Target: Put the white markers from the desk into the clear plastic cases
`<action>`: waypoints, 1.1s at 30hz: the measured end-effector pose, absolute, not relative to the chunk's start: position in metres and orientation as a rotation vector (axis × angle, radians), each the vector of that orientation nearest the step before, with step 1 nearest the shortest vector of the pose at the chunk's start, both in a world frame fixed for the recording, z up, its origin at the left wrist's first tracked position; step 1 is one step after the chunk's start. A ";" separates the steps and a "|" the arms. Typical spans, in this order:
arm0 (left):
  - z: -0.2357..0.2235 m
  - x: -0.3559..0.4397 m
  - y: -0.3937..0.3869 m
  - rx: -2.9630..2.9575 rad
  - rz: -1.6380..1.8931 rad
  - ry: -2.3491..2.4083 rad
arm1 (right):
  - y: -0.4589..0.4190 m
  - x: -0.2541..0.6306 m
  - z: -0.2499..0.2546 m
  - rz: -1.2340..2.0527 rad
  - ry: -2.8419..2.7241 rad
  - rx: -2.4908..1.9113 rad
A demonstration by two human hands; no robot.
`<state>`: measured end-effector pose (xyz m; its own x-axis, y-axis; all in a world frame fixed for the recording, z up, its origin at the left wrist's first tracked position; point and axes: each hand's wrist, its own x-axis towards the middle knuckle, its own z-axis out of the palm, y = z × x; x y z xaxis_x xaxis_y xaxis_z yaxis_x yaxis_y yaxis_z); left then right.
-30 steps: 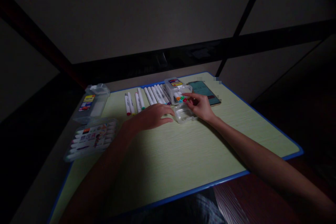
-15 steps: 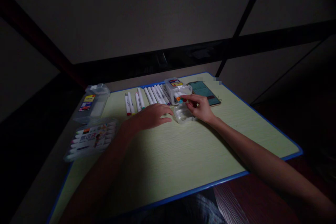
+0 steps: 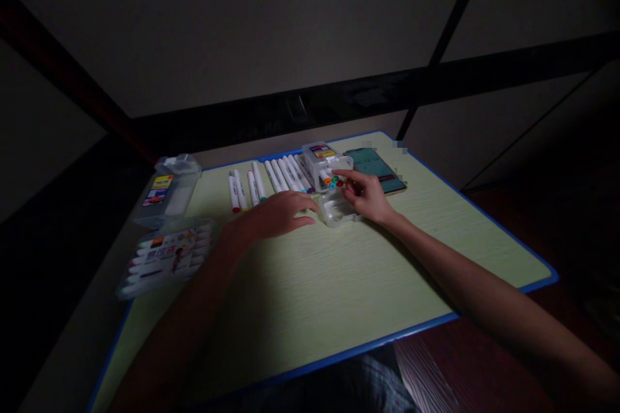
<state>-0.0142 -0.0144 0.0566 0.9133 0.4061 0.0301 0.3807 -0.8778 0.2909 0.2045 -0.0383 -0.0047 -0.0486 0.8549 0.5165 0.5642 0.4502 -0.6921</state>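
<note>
A clear plastic case (image 3: 310, 151) lies on its side with its mouth towards me, and several white markers with coloured ends (image 3: 333, 181) show inside. Its hinged lid (image 3: 334, 210) lies folded down on the table. My right hand (image 3: 365, 195) is at the mouth of the case, index finger stretched towards the marker ends, the other fingers partly curled; nothing shows in its grasp. My left hand (image 3: 285, 213) hovers left of the lid, thumb and fingers apart, holding nothing. Beyond it lies a row of loose white markers (image 3: 278, 174), partly hidden by that hand.
A phone (image 3: 375, 168) lies right of the case. At the table's left edge are another clear case (image 3: 177, 197), with its lid open, and a flat clear box of markers (image 3: 167, 258). The light-coloured table (image 3: 314, 303) has a blue edge, with a wall behind it.
My right index finger has lifted slightly off the marker ends, so the green and red ones show more plainly. My left hand has stayed nearly still.
</note>
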 end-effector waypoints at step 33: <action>0.109 -0.068 0.003 2.735 0.149 0.969 | -0.088 0.169 0.017 -0.403 -2.642 -0.496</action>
<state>-0.0678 0.0031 0.1093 0.7754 0.6313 0.0174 0.6073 -0.7529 0.2536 0.1694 -0.0877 0.0173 -0.8481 0.2779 0.4511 0.3997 0.8944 0.2005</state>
